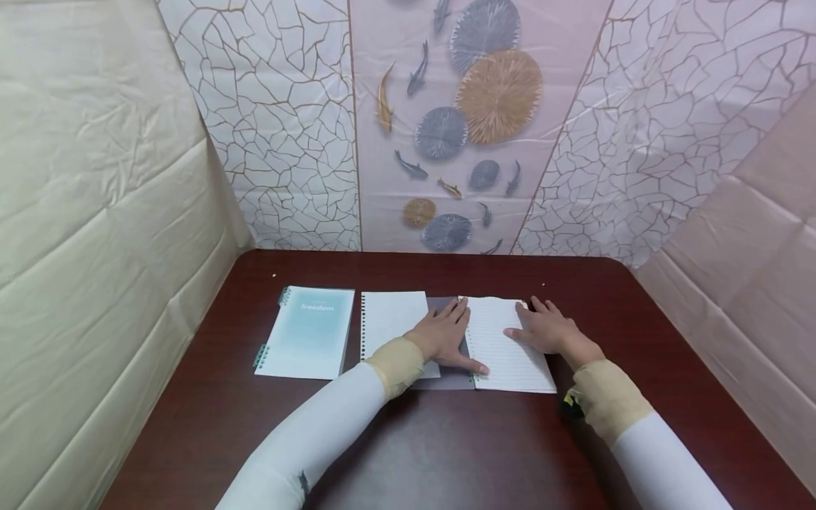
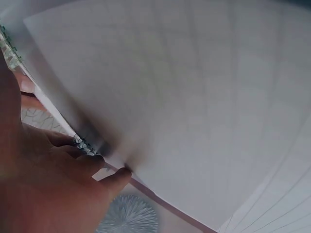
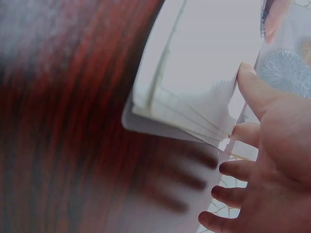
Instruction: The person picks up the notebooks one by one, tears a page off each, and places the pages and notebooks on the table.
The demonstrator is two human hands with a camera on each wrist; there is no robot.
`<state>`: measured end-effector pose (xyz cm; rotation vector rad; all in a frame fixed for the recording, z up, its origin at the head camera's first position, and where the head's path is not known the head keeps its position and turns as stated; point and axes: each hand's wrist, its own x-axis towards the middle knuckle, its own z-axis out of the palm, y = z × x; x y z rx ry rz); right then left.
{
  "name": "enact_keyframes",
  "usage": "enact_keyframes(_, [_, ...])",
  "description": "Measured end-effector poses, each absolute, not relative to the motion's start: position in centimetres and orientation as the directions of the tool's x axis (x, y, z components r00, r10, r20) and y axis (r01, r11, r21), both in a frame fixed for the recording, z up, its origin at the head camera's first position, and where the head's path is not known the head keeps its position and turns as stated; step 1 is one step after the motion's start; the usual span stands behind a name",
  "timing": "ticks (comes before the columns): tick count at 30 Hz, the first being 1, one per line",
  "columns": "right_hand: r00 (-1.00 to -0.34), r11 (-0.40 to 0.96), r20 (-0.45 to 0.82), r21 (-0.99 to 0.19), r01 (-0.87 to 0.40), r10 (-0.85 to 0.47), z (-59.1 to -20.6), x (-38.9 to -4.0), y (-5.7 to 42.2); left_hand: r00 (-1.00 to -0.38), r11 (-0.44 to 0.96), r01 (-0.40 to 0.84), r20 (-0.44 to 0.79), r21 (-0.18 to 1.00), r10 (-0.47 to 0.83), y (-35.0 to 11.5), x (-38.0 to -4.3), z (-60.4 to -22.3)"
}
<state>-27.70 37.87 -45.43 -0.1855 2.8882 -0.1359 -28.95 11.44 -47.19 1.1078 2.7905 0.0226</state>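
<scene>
A ruled notebook (image 1: 510, 358) lies open on the table, with a grey cover (image 1: 441, 384) at its left. Partly over that cover sits a white sheet (image 1: 390, 319) with a row of punched holes. My left hand (image 1: 445, 341) is spread flat across the ring side of the ruled pages, fingers pointing away and thumb on the lower page. At the notebook's upper right edge, my right hand (image 1: 547, 330) rests with straight, spread fingers. In the right wrist view its thumb touches the page edge, and the pages (image 3: 204, 63) fan slightly at the corner.
A teal-and-white cover (image 1: 306, 340) printed "freedom" lies at the left, with green ring strips (image 1: 261, 355) along its left edge. A small black and yellow object (image 1: 570, 405) lies by the right wrist. Fabric walls surround the dark red table (image 1: 446, 453).
</scene>
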Motion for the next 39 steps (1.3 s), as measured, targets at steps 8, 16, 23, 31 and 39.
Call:
enact_keyframes(8, [-0.967,0.954,-0.082,-0.201,-0.221,-0.241,-45.3,-27.4,37.0,-0.723,0.739,0.67,-0.157,0.079,0.673,11.6,-28.9,-47.1])
enact_keyframes(16, [-0.985,0.786,0.01,-0.601,-0.144,-0.173,-43.6,-27.6,35.7,-0.731,0.753,0.65,-0.188,0.101,0.656,11.6,-28.9,-47.2])
enact_keyframes(23, [-0.998,0.703,0.002,-0.709,0.047,0.068,-43.2,-27.7,35.4,-0.726,0.744,0.658,-0.164,0.12,0.668,11.4,-28.8,-47.1])
enact_keyframes(31, [-0.967,0.79,0.223,-0.612,-0.041,0.123,-44.3,-28.0,35.3,-0.73,0.748,0.653,-0.165,0.121,0.664,11.3,-28.5,-46.8])
enact_keyframes(39, [-0.939,0.83,0.312,-0.554,-0.056,0.145,-45.7,-28.1,35.2,-0.738,0.757,0.638,-0.17,0.14,0.653,11.5,-28.5,-46.5])
